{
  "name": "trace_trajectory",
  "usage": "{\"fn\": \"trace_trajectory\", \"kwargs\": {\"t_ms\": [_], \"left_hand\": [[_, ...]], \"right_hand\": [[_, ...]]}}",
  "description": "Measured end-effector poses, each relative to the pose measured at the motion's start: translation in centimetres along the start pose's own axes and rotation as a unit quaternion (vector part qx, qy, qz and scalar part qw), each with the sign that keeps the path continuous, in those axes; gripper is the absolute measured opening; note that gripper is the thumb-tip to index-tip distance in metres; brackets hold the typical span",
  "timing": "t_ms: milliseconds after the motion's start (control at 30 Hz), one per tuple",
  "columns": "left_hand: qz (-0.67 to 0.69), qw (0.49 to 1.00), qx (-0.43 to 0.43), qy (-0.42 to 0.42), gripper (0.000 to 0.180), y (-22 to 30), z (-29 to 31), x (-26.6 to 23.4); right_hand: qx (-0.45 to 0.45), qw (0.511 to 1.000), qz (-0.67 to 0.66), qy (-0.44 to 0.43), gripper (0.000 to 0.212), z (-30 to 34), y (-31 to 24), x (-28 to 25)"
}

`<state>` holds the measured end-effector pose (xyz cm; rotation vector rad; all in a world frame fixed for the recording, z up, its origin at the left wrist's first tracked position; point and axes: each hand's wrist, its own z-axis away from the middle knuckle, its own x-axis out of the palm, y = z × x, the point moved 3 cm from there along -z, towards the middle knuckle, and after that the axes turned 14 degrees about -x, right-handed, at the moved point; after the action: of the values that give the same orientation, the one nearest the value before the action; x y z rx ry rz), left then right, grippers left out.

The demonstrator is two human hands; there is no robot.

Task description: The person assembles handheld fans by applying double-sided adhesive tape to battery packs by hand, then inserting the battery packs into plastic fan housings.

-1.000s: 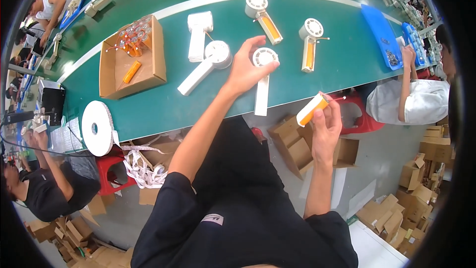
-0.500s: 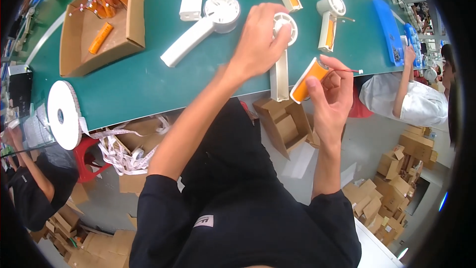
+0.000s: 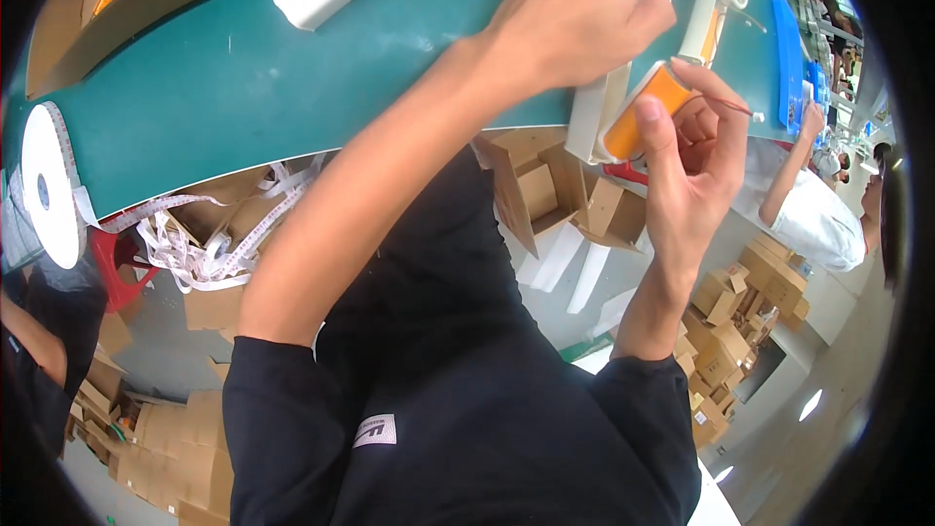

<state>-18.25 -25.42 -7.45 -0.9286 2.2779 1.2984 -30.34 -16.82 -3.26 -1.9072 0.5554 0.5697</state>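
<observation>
Left hand (image 3: 596, 12): curled over the head of the white fan (image 3: 596, 109), and as far as we can see, gripping it
Fan handle: reaches down from under our left hand to the edge of the green table (image 3: 351, 68)
Orange battery (image 3: 656, 109): tilted beside the handle, a white shell-like piece (image 3: 626, 101) along its left side; we cannot tell whether they touch the handle
Right hand (image 3: 696, 141): pinching the battery between thumb and fingers, its lead ending in a small white plug (image 3: 758, 118) at the right
Step in hand: we judge it to be offering the battery up to the handle, seating not yet done
Next move: seems to call for us to line both up, lead clear
Hard to make out: far left, the cardboard box (image 3: 166, 10), cut off above; centre, most of the fan head, behind our fingers; right, our fingertips behind the battery
</observation>
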Motion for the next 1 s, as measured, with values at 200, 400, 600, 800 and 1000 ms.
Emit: {"fn": "trace_trajectory", "kwargs": {"t_ms": [200, 400, 600, 800, 1000], "left_hand": [[-0.036, 0.998, -0.022, -0.04, 0.025, 1.0, 0.0, -0.9], [-0.046, 0.998, -0.031, -0.041, 0.027, 0.3, -0.1, -0.8], [0.369, 0.923, -0.045, -0.095, 0.029, -0.6, -0.5, -0.5], [0.36, 0.926, -0.057, -0.094, 0.028, -1.2, -0.7, -0.5], [0.382, 0.914, -0.08, -0.111, 0.027, -1.0, -0.8, -0.1]], "right_hand": [[-0.005, 0.999, 0.03, 0.01, 0.033, 0.3, 0.1, 0.4], [-0.024, 0.999, 0.044, 0.0, 0.033, 0.3, 0.2, 0.8], [-0.073, 0.994, 0.076, -0.017, 0.032, 0.1, 0.3, 0.4], [-0.098, 0.991, 0.086, -0.022, 0.034, 0.8, 0.0, 0.5], [-0.289, 0.929, 0.173, 0.157, 0.032, 2.1, -2.2, -0.8]]}}
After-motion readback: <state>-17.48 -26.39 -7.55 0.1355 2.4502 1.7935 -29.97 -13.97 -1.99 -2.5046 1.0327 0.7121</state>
